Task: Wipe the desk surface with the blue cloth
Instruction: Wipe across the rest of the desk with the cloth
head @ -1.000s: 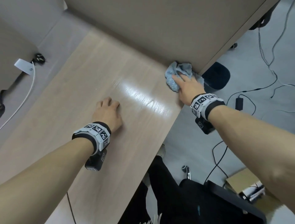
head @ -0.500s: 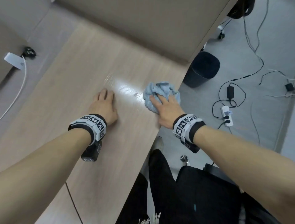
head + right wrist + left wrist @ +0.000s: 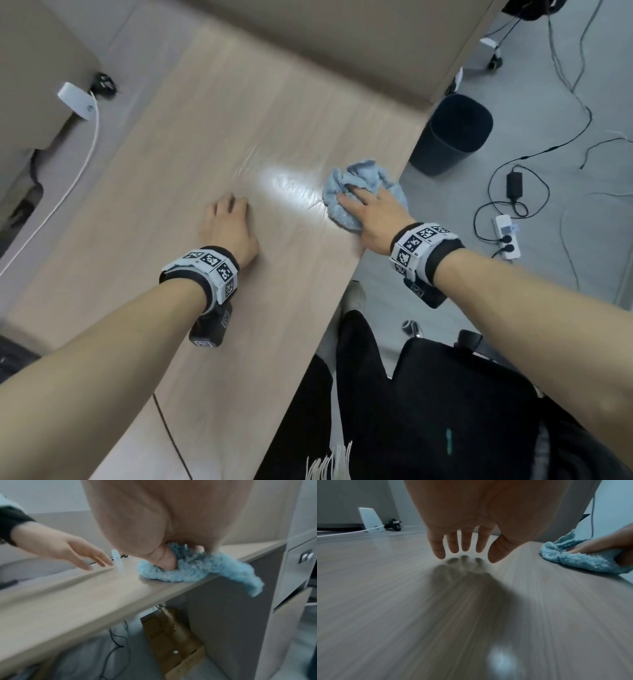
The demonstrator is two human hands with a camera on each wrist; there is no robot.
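Two hands on desk (image 3: 205,164), right grip (image 3: 373,214) clutching blue cloth (image 3: 359,178), left grip (image 3: 227,226) spread

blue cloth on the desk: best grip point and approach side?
Grip the bunched middle of the blue cloth from above, probably where the right hand presses it now. It lies crumpled on the desk at the right edge, one corner hanging over the side, so the raised folds on top offer the most to pinch.
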